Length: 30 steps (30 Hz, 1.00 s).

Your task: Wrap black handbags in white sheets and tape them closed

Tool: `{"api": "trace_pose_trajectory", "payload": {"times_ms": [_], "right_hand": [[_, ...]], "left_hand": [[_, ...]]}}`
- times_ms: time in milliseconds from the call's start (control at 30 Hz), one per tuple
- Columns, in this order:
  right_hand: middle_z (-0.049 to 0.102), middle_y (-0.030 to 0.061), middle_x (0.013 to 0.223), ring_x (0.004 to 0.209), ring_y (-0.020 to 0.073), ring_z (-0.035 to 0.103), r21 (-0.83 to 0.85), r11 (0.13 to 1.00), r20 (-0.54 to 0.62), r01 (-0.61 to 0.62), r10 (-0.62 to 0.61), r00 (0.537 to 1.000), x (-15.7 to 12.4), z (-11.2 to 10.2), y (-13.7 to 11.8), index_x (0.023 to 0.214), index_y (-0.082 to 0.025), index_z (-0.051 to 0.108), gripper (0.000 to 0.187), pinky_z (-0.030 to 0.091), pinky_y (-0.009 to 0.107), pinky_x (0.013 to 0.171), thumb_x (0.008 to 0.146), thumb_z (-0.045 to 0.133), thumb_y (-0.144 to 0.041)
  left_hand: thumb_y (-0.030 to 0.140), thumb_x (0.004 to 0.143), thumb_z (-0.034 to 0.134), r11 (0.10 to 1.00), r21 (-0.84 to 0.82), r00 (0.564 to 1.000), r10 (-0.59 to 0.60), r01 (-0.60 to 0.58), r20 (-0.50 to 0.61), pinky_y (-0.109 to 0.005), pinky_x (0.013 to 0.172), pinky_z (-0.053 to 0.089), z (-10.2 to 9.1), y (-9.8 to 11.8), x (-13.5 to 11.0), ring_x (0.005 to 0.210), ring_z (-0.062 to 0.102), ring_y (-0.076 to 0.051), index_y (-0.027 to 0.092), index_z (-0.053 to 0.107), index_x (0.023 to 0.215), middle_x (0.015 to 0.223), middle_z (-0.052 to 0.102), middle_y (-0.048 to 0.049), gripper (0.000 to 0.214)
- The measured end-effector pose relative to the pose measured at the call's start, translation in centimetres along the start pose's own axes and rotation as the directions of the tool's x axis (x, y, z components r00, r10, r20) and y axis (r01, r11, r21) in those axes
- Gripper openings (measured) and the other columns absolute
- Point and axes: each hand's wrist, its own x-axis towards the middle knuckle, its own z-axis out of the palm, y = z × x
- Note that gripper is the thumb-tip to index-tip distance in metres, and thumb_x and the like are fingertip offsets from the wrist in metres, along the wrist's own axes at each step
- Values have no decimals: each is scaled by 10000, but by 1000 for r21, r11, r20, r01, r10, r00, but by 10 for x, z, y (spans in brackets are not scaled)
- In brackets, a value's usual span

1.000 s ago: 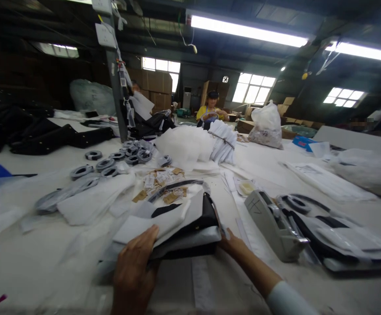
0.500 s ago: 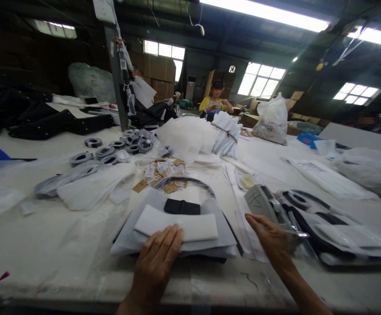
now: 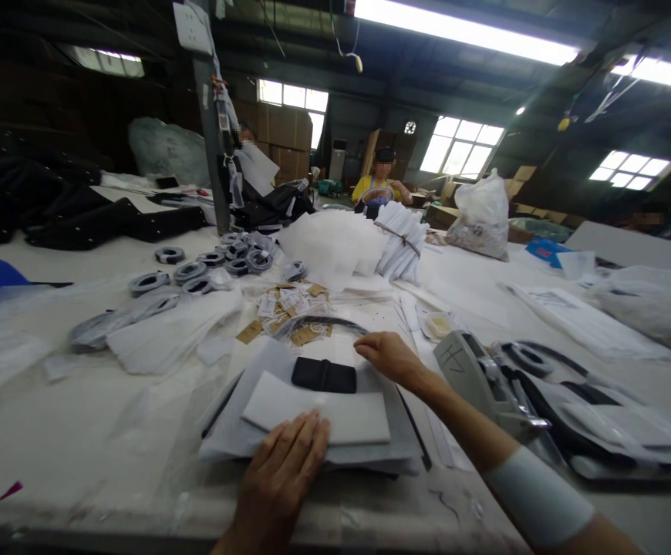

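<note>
A bag wrapped in white foam sheets [image 3: 225,432] lies flat before me, its dark edges showing at the sides. My left hand [image 3: 286,462] is spread flat on a folded white foam pad [image 3: 341,416], near the pad's lower edge. Just beyond the pad sits a black strap-like piece [image 3: 324,375] with a band across its middle. The bag's curved dark handle [image 3: 318,319] arches away at the far side. My right hand [image 3: 390,354] is closed at the right part of this handle, its fingertips bent together; the hand hides that part.
Paper tags [image 3: 289,304] lie beyond the handle, with coiled grey straps [image 3: 240,254] farther left. A grey tape dispenser [image 3: 471,378] stands at right, beside another wrapped bag [image 3: 607,424]. White foam sheets [image 3: 329,243] are piled at the back. A co-worker [image 3: 379,185] sits beyond.
My right hand has moved left and away from me, from beside the tape dispenser to the handle. My left hand stays flat on the foam pad. The view has shifted slightly.
</note>
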Motion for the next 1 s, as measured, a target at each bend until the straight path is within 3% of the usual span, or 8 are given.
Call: {"api": "trace_pose_trajectory", "payload": {"times_ms": [133, 400, 500, 600, 733, 833, 900, 1000], "right_hand": [[765, 63, 801, 834, 236, 708, -86, 989, 105, -123, 132, 986, 39, 12, 14, 763, -192, 779, 179, 506, 292, 747, 786, 613, -129], [726, 43, 646, 595, 152, 688, -108, 944, 235, -311, 328, 915, 66, 22, 32, 792, -163, 761, 160, 474, 183, 525, 814, 607, -196], [736, 50, 682, 612, 158, 697, -139, 940, 238, -311, 336, 911, 74, 25, 32, 793, -171, 752, 154, 492, 194, 557, 826, 615, -233], [752, 103, 788, 740, 221, 721, -206, 927, 205, -315, 355, 912, 82, 30, 27, 811, -158, 747, 165, 524, 248, 647, 780, 703, -314], [708, 216, 1076, 1012, 336, 675, -296, 891, 124, -344, 393, 911, 90, 40, 21, 949, -113, 731, 429, 531, 333, 785, 630, 842, -376], [709, 190, 1075, 1034, 314, 669, -308, 881, 118, -359, 409, 905, 92, 46, 21, 975, -129, 721, 472, 525, 311, 805, 604, 867, -382], [726, 140, 1007, 978, 268, 686, -303, 881, 138, -362, 417, 899, 91, 48, 22, 946, -147, 717, 405, 528, 295, 798, 658, 845, -402], [716, 76, 989, 892, 198, 684, -297, 884, 172, -361, 421, 890, 87, 49, 21, 973, -151, 685, 306, 542, 344, 808, 857, 694, -434]], "left_hand": [[204, 1027, 310, 1000, 12, 1000, 15, -15, -6, -297, 1107, 306, -6, -7, -1, 1142, 613, -159, 215, 628, 1266, 1225, 689, -32, 398], [203, 1020, 332, 999, 39, 1000, 20, -21, 14, -301, 1106, 307, -21, -18, -6, 1161, 594, -156, 198, 626, 1268, 1232, 684, -44, 384], [188, 1018, 336, 999, 42, 1000, -13, 12, 6, -305, 1098, 308, -21, -18, -6, 1152, 597, -162, 200, 626, 1268, 1233, 684, -42, 383], [191, 1017, 340, 996, 85, 999, -18, 15, 27, -304, 1081, 322, -18, -17, -5, 1133, 607, -161, 212, 626, 1267, 1224, 688, -40, 381], [212, 1023, 331, 992, 122, 998, -17, 10, 60, -312, 1056, 341, -15, -13, -4, 1135, 605, -170, 205, 619, 1278, 1230, 684, -42, 384], [221, 1028, 324, 993, 114, 998, -32, 25, 61, -320, 1048, 340, -14, -11, -4, 1137, 600, -175, 208, 623, 1270, 1237, 682, -33, 385], [229, 1030, 320, 994, 108, 998, -38, 32, 59, -319, 1048, 335, -14, -11, -5, 1132, 600, -174, 213, 628, 1261, 1235, 683, -27, 385], [257, 1035, 301, 994, 102, 997, -40, 34, 63, -319, 1049, 331, -14, -11, -6, 1135, 598, -175, 212, 622, 1270, 1247, 677, -26, 400]]}}
